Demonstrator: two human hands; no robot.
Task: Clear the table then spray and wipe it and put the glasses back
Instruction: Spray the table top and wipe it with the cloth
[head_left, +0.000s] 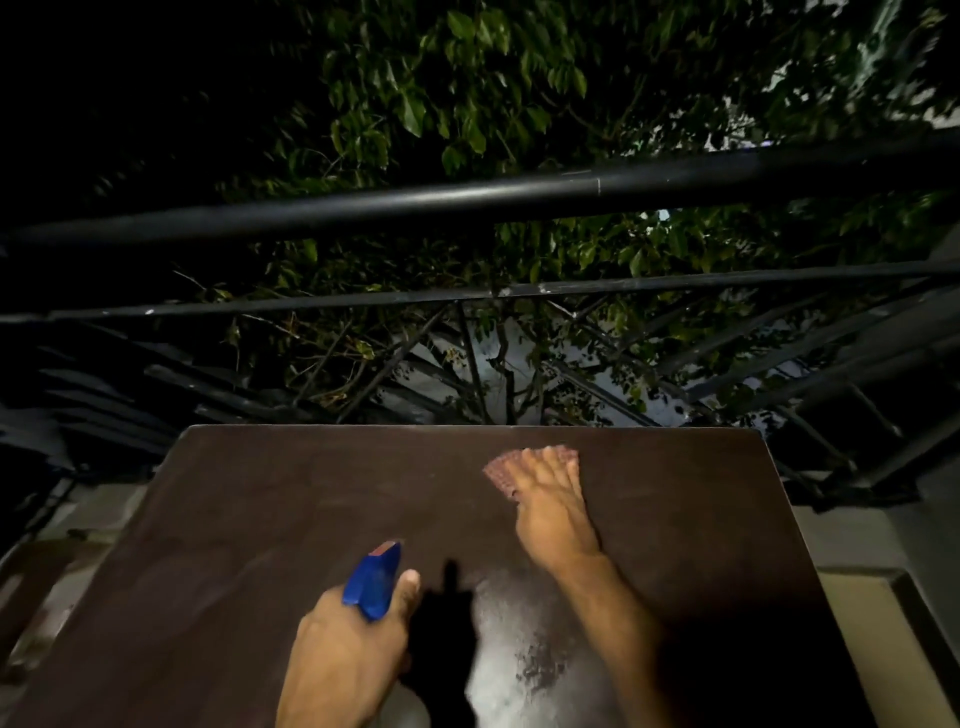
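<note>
A dark brown table fills the lower half of the head view. My left hand grips a spray bottle with a blue trigger head, held over the table's near left part; the bottle's body is mostly hidden under the hand. My right hand lies flat with straight fingers on a reddish cloth, pressing it to the table near the far edge. A wet shiny patch glistens on the surface between my forearms. No glasses are in view.
A black metal railing with a lower bar runs just beyond the table's far edge. Behind it are leafy branches in the dark. A pale ledge lies to the right of the table.
</note>
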